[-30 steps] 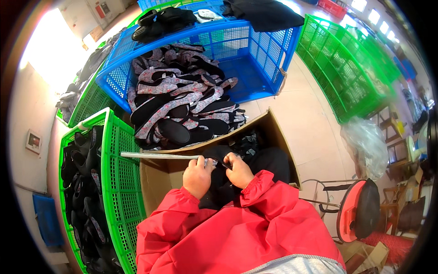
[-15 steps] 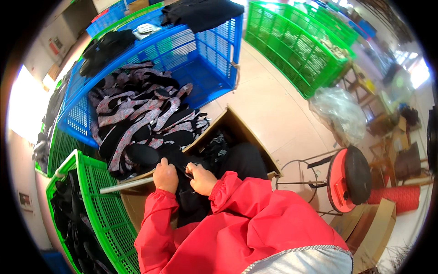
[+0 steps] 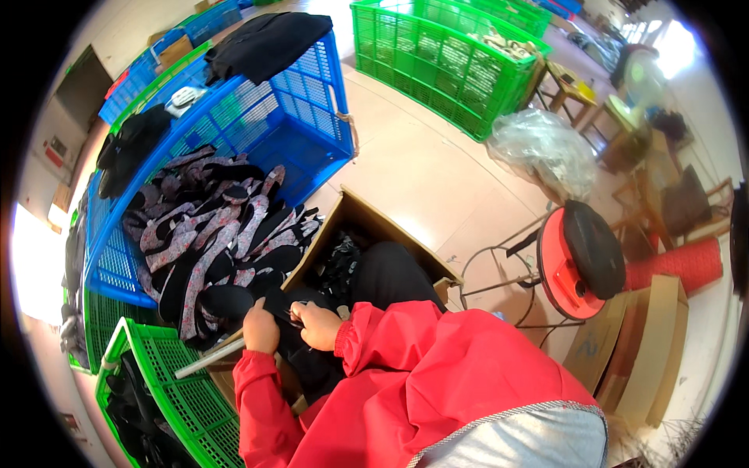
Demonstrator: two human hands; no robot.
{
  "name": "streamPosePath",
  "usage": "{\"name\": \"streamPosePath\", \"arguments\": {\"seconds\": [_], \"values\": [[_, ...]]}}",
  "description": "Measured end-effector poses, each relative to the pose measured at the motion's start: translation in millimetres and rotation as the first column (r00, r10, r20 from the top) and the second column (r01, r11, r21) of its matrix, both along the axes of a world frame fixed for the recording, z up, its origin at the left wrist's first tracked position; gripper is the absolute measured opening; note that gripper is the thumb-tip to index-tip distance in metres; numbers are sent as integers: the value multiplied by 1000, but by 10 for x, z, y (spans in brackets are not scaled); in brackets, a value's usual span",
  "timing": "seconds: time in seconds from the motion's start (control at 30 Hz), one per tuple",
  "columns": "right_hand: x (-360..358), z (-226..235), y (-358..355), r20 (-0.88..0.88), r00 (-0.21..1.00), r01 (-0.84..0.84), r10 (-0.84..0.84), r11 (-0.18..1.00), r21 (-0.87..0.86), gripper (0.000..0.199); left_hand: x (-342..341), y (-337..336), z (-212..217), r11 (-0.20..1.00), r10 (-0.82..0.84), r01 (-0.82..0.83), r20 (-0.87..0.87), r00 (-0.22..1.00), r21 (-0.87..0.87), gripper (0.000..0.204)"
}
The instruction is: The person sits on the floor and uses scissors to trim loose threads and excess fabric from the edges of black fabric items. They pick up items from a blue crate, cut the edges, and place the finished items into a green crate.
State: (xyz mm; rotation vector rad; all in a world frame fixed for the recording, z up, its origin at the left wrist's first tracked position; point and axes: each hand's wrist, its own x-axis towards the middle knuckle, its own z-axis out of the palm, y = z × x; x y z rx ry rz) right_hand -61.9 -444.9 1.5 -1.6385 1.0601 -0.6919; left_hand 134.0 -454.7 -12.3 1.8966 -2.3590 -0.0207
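Head view: black fabric (image 3: 279,306) is held between left hand (image 3: 261,329) and right hand (image 3: 318,326), both grips closed, long axis unclear

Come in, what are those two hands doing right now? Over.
Left hand pinching black piece. Right hand curled close by, exact grip unclear. Pale strip juts out on the left, not between the hands.
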Motion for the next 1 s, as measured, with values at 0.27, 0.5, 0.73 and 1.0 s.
{"name": "streamPosePath", "arguments": {"seconds": [0.27,0.5,0.73,1.0], "values": [[32,-108,169,233,965,133,-121,991,-33,15,-196,646,450,986,20,-64,-281,960,-151,23],[-170,-72,163,393,902,48,-179,946,322,19,-173,981,304,865,111,-487,-992,-58,125,39],[-229,-157,95,535,837,-314,115,901,298,25,-345,1034,633,990,116,30,-661,-742,139,55],[-387,-36,174,486,871,-364,75,762,536,32,-491,909,738,969,35,-115,-579,-815,220,60]]}}
